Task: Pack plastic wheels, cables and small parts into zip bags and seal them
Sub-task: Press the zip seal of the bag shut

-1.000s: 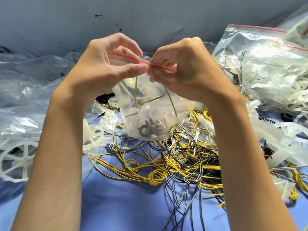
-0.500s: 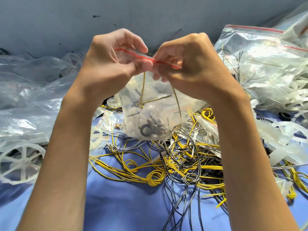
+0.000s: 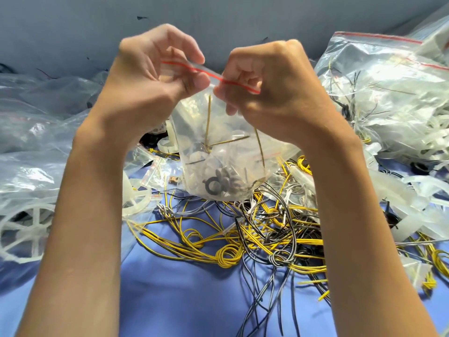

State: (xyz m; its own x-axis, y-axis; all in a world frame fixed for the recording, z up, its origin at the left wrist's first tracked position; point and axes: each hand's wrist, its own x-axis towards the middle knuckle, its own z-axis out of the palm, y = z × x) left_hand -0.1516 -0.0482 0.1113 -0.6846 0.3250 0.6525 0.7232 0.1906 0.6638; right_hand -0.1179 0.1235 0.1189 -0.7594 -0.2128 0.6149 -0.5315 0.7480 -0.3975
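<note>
Bag: small clear zip bag [image 3: 226,152] hung at upper centre of the frame, held up off the blue worktop [image 3: 182,300] between both hands, its bottom just above the loose cables.
Contents: black rings [image 3: 215,186] and pale small parts sat low in the bag; a thin olive cable [image 3: 208,117] stood up inside toward the mouth.
Left hand: left hand [image 3: 150,81] pinched the red-lined zip strip [image 3: 213,74] — thumb pressed against curled fingers [image 3: 192,49] on the strip's left part.
Right hand: right hand [image 3: 274,91] pinched the same strip just beside the left, fingers [image 3: 241,71] curled tight over its right part.
Seal: whether the strip was shut along its whole length could not be told.
Weight: probably light, with the load low, so the bag would swing under the grip.
Feel: film looked thin, soft and likely slippery, and would crumple rather than push back. The stiffer cable end might poke the film or catch in the strip.
Hold: best taken on the firmer zip strip, thumb and forefinger either side — not on the slack wall below.
Around: yellow cables [image 3: 228,254] lay tangled at lower centre; a larger filled bag [image 3: 388,93] sat at upper right; a white plastic wheel [image 3: 21,229] lay at lower left.
</note>
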